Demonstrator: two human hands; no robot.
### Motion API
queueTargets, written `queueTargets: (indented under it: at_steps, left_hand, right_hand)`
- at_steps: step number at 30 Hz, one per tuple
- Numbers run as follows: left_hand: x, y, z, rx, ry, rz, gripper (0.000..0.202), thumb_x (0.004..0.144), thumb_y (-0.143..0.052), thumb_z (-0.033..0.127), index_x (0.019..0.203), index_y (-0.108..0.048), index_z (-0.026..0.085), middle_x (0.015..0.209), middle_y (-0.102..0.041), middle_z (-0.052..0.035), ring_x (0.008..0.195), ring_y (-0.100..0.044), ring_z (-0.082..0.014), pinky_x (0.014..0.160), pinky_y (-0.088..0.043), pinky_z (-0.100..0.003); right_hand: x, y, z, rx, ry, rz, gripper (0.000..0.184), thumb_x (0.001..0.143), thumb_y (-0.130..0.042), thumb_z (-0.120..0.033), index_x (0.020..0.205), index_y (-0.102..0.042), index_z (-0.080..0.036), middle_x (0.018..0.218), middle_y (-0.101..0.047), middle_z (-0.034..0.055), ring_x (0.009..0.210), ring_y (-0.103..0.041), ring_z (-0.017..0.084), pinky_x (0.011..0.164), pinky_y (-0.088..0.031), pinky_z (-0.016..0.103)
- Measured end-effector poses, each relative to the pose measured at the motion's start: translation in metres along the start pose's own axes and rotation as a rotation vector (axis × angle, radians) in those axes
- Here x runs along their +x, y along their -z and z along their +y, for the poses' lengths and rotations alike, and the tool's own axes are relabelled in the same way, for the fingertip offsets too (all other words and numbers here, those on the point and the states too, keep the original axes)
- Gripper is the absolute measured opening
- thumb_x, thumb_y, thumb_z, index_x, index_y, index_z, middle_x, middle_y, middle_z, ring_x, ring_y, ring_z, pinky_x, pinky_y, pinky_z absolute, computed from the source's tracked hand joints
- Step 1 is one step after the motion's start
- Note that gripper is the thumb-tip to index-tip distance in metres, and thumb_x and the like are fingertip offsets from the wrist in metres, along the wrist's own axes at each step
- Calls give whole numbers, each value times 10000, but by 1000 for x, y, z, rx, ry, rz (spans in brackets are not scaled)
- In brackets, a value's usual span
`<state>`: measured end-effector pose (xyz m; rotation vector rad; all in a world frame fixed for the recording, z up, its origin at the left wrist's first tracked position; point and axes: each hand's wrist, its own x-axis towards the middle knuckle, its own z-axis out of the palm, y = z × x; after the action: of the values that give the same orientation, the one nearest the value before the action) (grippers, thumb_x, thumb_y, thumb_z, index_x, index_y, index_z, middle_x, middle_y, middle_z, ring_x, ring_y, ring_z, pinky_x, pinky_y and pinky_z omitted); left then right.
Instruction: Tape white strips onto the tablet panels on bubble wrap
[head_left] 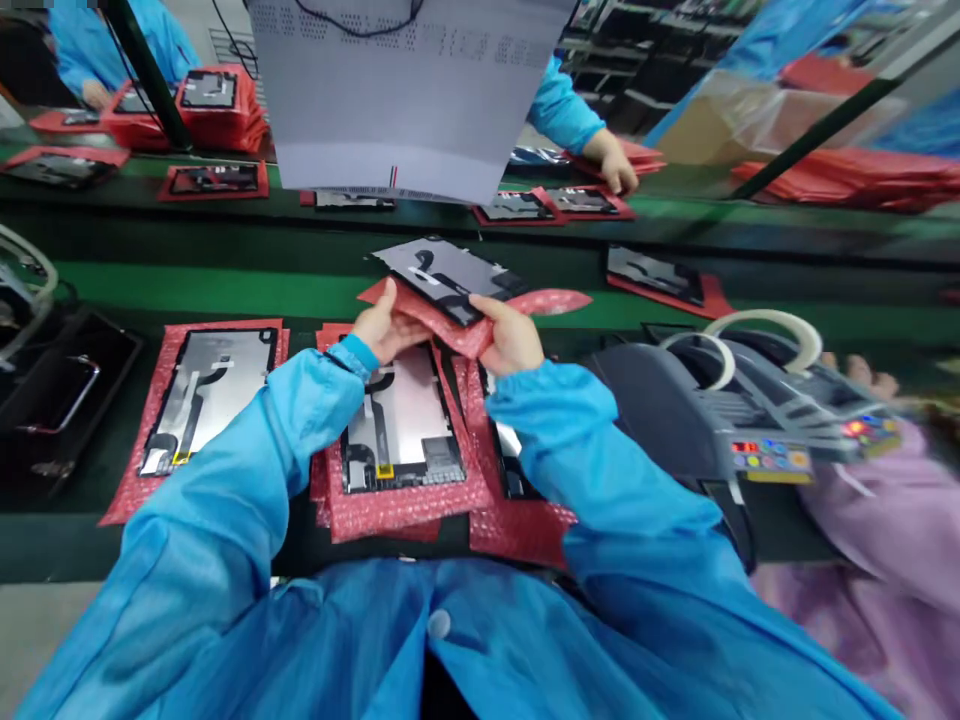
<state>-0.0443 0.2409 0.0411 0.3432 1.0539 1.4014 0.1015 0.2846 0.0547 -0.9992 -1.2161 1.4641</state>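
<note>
A tablet screen panel (457, 275), its grey back and black flex cables facing up, is held tilted above the bench on a red bubble-wrap sheet (420, 308). My left hand (390, 325) grips the wrap's left side, thumb on top and fingers underneath. On the near right corner, my right hand (511, 335) is closed with its thumb over the panel and wrap. Below my hands lies another screen panel (401, 420) on stacked red bubble wrap. To its left rests a similar screen panel (217, 390) on its own wrap; a third, under my right forearm, is mostly covered.
Grey machines with white rings (757, 400), like tape dispensers, stand at right beside a person's purple sleeve (870, 500). A dark fixture (67, 390) is at left. Wrapped panels lie along the green conveyor (300, 285). A light-coloured box (405, 100) hangs ahead; a co-worker's hand (611, 160) reaches beyond.
</note>
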Motion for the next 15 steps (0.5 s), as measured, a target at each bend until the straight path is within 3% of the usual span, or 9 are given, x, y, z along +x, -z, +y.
queueTargets:
  at_steps: [2,4,6,9,11,15]
  left_hand:
    - [-8,10,5,-28,-116,47,328,857,-695,394,1059,-664,137,971,-759,-111,1009,-722,-258,967,-566,-410]
    - [-23,27,8,49,-121,62,159,778,-738,215,898,-690,122,800,-754,-79,897,-738,-248,957,-571,-414]
    - [-41,48,12,190,-93,43,109,683,-768,134,754,-686,122,671,-722,-61,810,-737,-256,935,-578,-428]
    - [-62,74,14,433,-111,49,207,579,-849,180,679,-672,146,622,-701,-47,789,-729,-287,894,-585,-461]
    - [-69,84,13,651,-166,99,325,523,-905,266,728,-679,157,700,-725,-54,862,-722,-311,905,-570,-477]
    - [-77,87,9,1177,-358,246,782,410,-953,438,1069,-652,143,1068,-727,-113,1135,-634,-356,1031,-483,-475]
  right_hand:
    - [-66,-2,0,196,-31,41,127,688,-717,-262,770,-628,-221,858,-746,14,999,-706,190,952,-577,376]
    - [-125,-4,2,325,-118,64,208,610,-797,-276,748,-648,-231,842,-749,-4,993,-711,206,956,-574,385]
    - [-169,-5,8,374,-268,56,268,535,-863,-298,698,-662,-226,784,-745,2,970,-717,231,910,-588,391]
    - [-210,-6,18,366,-503,-33,341,472,-916,-369,639,-673,-195,713,-733,32,908,-724,243,795,-601,363]
    - [-227,-2,22,370,-561,-150,376,495,-910,-435,635,-674,-178,710,-731,35,837,-728,211,748,-600,326]
    - [-240,33,17,242,-641,-524,395,574,-863,-486,714,-693,-158,714,-738,40,630,-710,157,587,-578,262]
